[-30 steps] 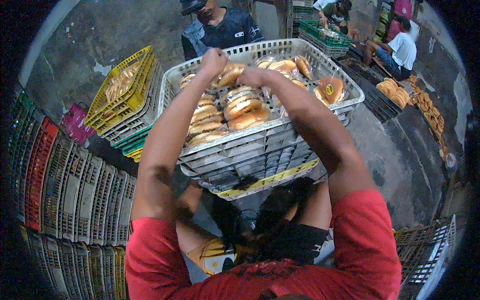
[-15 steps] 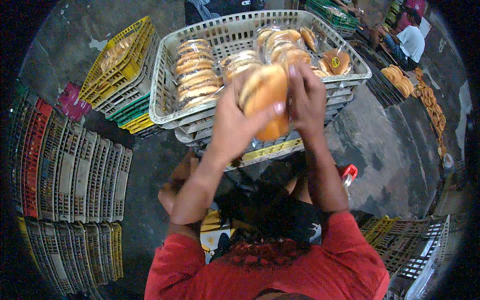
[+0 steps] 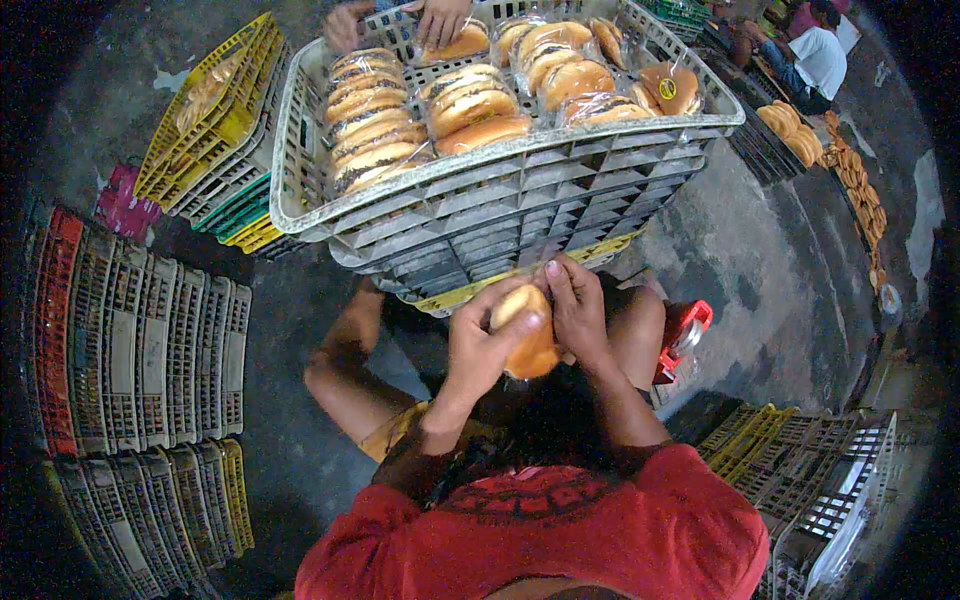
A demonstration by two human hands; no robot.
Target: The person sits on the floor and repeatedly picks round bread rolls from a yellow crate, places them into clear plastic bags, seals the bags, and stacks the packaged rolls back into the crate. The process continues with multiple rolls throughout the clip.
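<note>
My left hand [image 3: 480,345] is closed around a golden-brown bun [image 3: 534,350] in a clear plastic bag, held low in front of the crate stack. The fingers of my right hand [image 3: 580,312] are pinched together at the upper right of the bun, on the bag's plastic; the exact grip is partly hidden. Beyond my hands, a pale grey crate [image 3: 520,165] holds several bagged buns with dark filling, standing in rows. Another person's hand [image 3: 441,18] rests on a bagged bun [image 3: 458,43] at the crate's far side.
Under the pale crate stand more stacked crates [image 3: 520,225]. A red tape dispenser [image 3: 685,342] is beside my right knee. Crate stacks [image 3: 190,340] line the left, with a yellow crate [image 3: 215,110] farther off. More crates [image 3: 800,470] stand at lower right. A person [image 3: 815,65] sits far right near rows of buns [image 3: 855,190].
Both my hands have come down and nearer with the bagged bun, from over the crate to in front of it. Another person's hands have appeared at the crate's far side.
</note>
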